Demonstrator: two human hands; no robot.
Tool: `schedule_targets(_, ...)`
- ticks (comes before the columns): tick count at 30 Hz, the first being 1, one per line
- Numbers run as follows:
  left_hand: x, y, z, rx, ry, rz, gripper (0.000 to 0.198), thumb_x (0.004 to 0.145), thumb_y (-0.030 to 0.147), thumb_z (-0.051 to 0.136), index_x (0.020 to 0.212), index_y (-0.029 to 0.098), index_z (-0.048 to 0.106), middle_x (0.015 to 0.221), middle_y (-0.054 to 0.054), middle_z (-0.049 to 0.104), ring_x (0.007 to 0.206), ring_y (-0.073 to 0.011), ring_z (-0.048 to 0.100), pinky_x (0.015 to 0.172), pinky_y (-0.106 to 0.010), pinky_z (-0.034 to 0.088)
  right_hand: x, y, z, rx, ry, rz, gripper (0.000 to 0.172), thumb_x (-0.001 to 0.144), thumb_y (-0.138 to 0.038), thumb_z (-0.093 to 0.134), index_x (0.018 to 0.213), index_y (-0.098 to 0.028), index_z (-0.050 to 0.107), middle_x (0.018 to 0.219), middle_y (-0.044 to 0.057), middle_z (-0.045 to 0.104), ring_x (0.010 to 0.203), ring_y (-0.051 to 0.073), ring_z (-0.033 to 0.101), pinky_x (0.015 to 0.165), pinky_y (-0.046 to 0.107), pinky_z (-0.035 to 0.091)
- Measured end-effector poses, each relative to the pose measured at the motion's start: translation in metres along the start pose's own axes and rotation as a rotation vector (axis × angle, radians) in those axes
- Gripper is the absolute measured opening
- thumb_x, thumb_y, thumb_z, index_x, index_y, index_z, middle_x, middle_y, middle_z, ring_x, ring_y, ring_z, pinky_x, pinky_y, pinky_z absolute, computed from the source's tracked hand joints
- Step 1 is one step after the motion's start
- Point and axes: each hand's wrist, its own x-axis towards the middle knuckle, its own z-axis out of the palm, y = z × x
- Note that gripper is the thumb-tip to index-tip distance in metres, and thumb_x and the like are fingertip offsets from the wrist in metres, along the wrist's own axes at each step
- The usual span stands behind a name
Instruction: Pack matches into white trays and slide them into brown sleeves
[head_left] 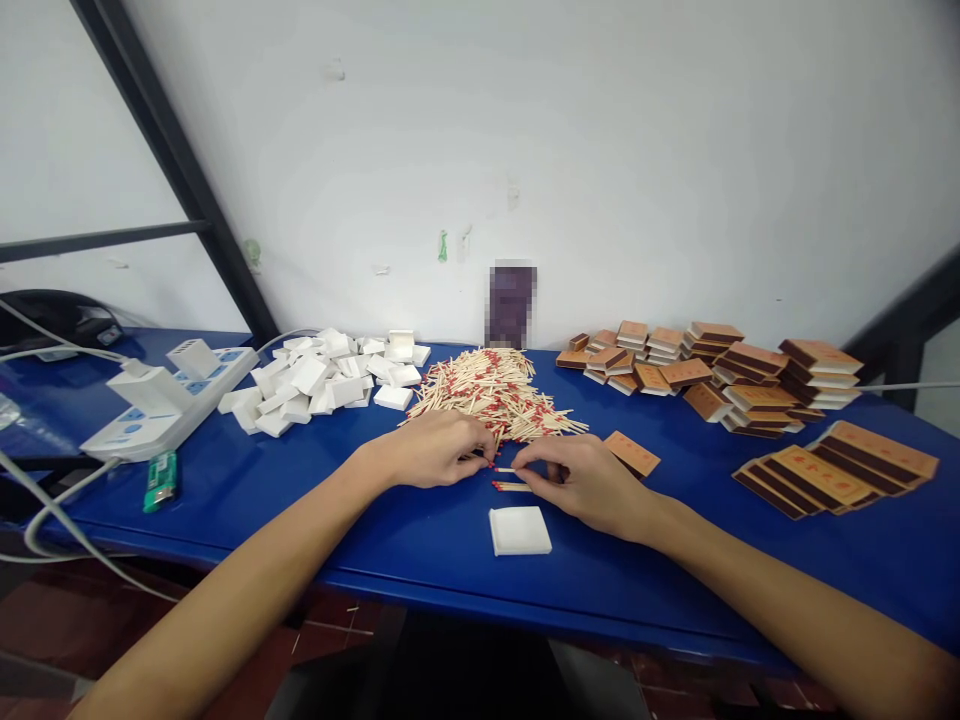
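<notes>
A heap of red-tipped matches lies in the middle of the blue table. My left hand rests at the heap's near edge, fingers curled on a few matches. My right hand sits beside it, fingers pinched on a small bunch of matches lying between the two hands. A white inner matchbox tray lies just in front of my hands. A flat brown matchbox sleeve lies right of my right hand.
A pile of white trays sits at the left, next to a white power strip with plugs and a green lighter. Brown sleeves are stacked at the right, with flat ones nearer.
</notes>
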Motion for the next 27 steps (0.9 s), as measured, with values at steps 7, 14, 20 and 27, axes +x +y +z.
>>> schedule_targets(7, -0.0002, -0.0016, 0.0022, -0.011, 0.003, 0.023, 0.012, 0.087, 0.013, 0.054, 0.094, 0.017, 0.063, 0.095, -0.003, 0.065, 0.085, -0.0151, 0.061, 0.071, -0.026, 0.043, -0.0002, -0.0023, -0.0023, 0.009, -0.017, -0.009, 0.011, 0.087, -0.018, 0.059, 0.085, -0.02, 0.07, 0.072, -0.001, 0.07, 0.055, 0.01, 0.054, 0.056, 0.022, 0.04)
schedule_targets(14, 0.0001, -0.0024, 0.0028, 0.0, 0.009, 0.024, 0.014, 0.089, 0.017, 0.055, 0.097, 0.019, 0.066, 0.092, -0.002, 0.067, 0.081, -0.0149, 0.061, 0.069, -0.026, 0.042, -0.0003, -0.0048, -0.0045, 0.013, -0.035, -0.027, 0.013, 0.089, -0.022, 0.059, 0.084, -0.019, 0.07, 0.068, 0.0, 0.067, 0.053, 0.01, 0.051, 0.056, 0.023, 0.04)
schedule_targets(20, 0.0011, -0.005, 0.0053, -0.018, 0.013, 0.109, 0.019, 0.086, 0.01, 0.055, 0.096, 0.02, 0.068, 0.089, 0.0, 0.07, 0.083, -0.0136, 0.064, 0.073, -0.025, 0.045, 0.0008, -0.0057, -0.0056, 0.052, -0.088, -0.029, 0.014, 0.091, -0.027, 0.06, 0.085, -0.02, 0.07, 0.073, 0.0, 0.069, 0.055, 0.01, 0.051, 0.057, 0.023, 0.041)
schedule_targets(27, 0.0017, -0.0027, 0.0053, -0.002, 0.077, 0.208, 0.019, 0.084, 0.011, 0.054, 0.089, 0.019, 0.071, 0.082, -0.001, 0.07, 0.076, -0.0136, 0.061, 0.069, -0.026, 0.044, 0.0019, -0.0067, -0.0085, 0.121, -0.14, 0.009, 0.015, 0.092, -0.03, 0.06, 0.086, -0.021, 0.07, 0.076, 0.0, 0.071, 0.058, 0.01, 0.053, 0.057, 0.023, 0.041)
